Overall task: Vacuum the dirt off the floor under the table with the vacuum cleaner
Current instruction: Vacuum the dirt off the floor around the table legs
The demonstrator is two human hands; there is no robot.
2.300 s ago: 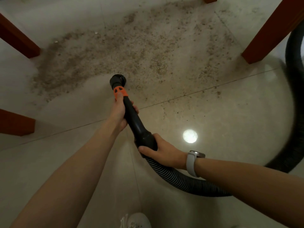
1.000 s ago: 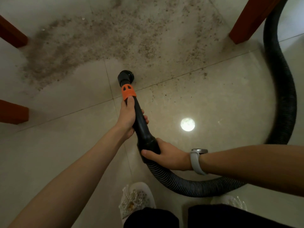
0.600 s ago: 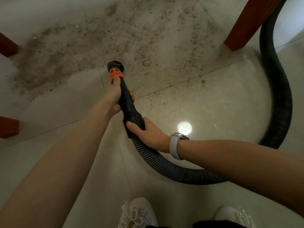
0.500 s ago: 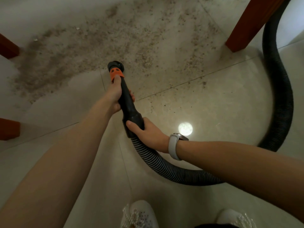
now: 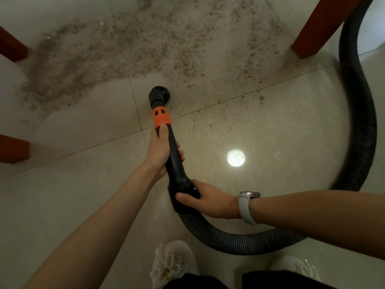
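A black vacuum wand with an orange collar (image 5: 161, 116) points away from me, its round nozzle (image 5: 159, 95) down on the pale tiles at the near edge of the dirt. My left hand (image 5: 159, 150) grips the wand just behind the collar. My right hand (image 5: 205, 200), with a white watch on the wrist, grips the thick cuff where the ribbed hose (image 5: 235, 238) joins. Brown gritty dirt (image 5: 125, 51) spreads across the floor beyond the nozzle, between the table legs.
Red-brown wooden legs stand at the far right (image 5: 318, 30), far left (image 5: 12, 47) and left (image 5: 13, 149). The hose loops round the right side (image 5: 362, 113) behind the right leg. A bright lamp reflection (image 5: 235, 158) lies on the tile. My white shoes (image 5: 174, 265) are at the bottom.
The nozzle has been drawn back toward me and rightward, from inside the dirt's edge to the tile joint. Both hands kept their grip on the wand.
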